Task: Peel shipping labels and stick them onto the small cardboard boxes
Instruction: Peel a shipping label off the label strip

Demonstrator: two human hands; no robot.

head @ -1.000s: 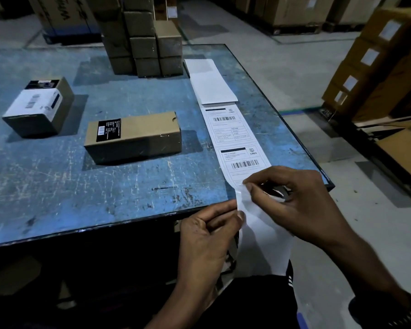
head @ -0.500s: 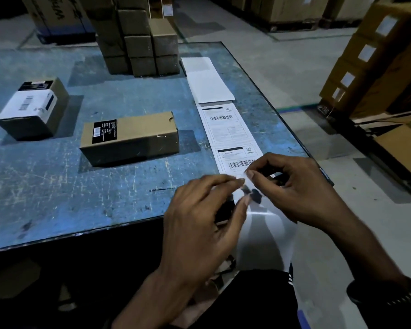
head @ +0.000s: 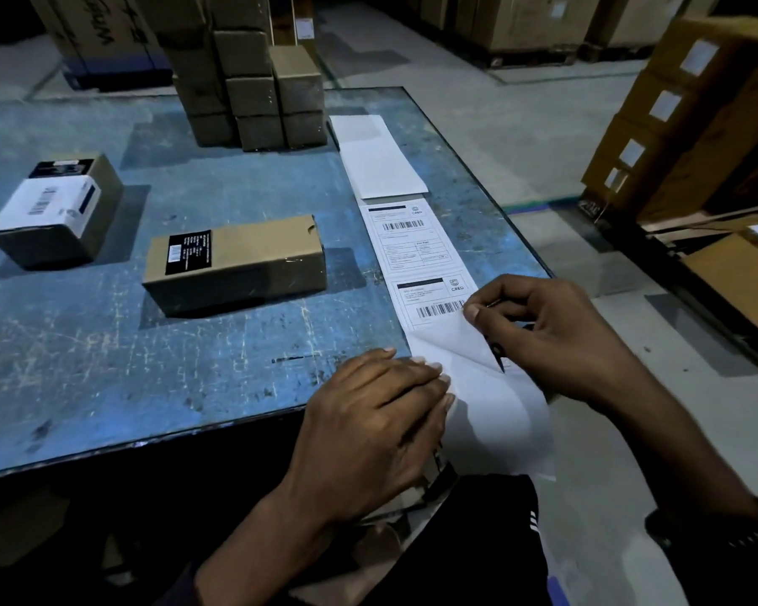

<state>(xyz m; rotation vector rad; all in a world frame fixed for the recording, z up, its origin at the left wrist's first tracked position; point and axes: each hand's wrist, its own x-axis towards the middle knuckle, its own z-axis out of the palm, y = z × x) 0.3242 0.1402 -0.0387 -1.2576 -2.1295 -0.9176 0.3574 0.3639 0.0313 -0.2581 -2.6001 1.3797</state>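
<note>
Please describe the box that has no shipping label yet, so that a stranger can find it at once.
On the blue table, find the long label strip along its right side. Just left of that strip lies a long brown box, flat on its side. Unlike the squarer box farther left, which wears a white label, it has only a small black sticker.

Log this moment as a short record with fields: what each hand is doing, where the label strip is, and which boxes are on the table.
left hand: fingers flat, pressing the backing paper at the table's near edge
right hand: pinching the lifted corner of the nearest shipping label
label strip: lies along the right side of the blue table
unlabelled box: centre
labelled box: left
stacked boxes: far edge
</note>
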